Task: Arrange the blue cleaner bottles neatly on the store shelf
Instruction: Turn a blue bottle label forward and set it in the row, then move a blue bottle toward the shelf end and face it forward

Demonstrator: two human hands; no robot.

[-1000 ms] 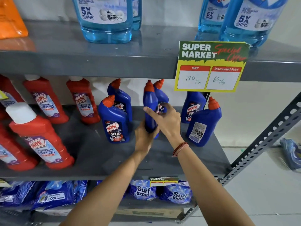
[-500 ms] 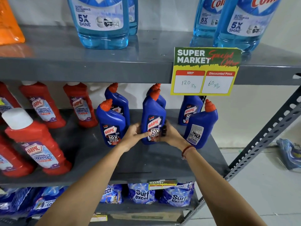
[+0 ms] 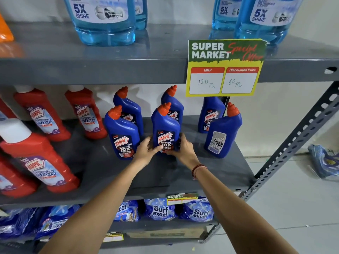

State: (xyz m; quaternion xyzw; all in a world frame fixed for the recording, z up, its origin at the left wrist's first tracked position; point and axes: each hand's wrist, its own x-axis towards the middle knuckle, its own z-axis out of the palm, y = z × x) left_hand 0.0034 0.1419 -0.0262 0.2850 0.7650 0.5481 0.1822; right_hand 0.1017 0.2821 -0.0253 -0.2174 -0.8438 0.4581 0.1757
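Several blue cleaner bottles with red caps stand on the grey middle shelf [image 3: 211, 173]. The front middle bottle [image 3: 165, 125] stands upright with its label facing me; my left hand [image 3: 145, 151] and my right hand [image 3: 183, 149] clasp its base from both sides. Another blue bottle [image 3: 122, 129] stands just to its left, and two more [image 3: 128, 107] [image 3: 174, 103] stand behind. On the right, one bottle [image 3: 222, 132] shows its back label, with another [image 3: 211, 114] behind it.
Red bathroom cleaner bottles [image 3: 39, 158] fill the shelf's left side. A price sign [image 3: 224, 67] hangs from the upper shelf edge, under large light-blue bottles [image 3: 102, 19]. Blue detergent packs [image 3: 159, 209] lie on the shelf below. A slotted metal upright [image 3: 300, 136] stands right.
The front middle bottle was turned from side-on to label-forward and set down upright. Both hands have dropped to its base.
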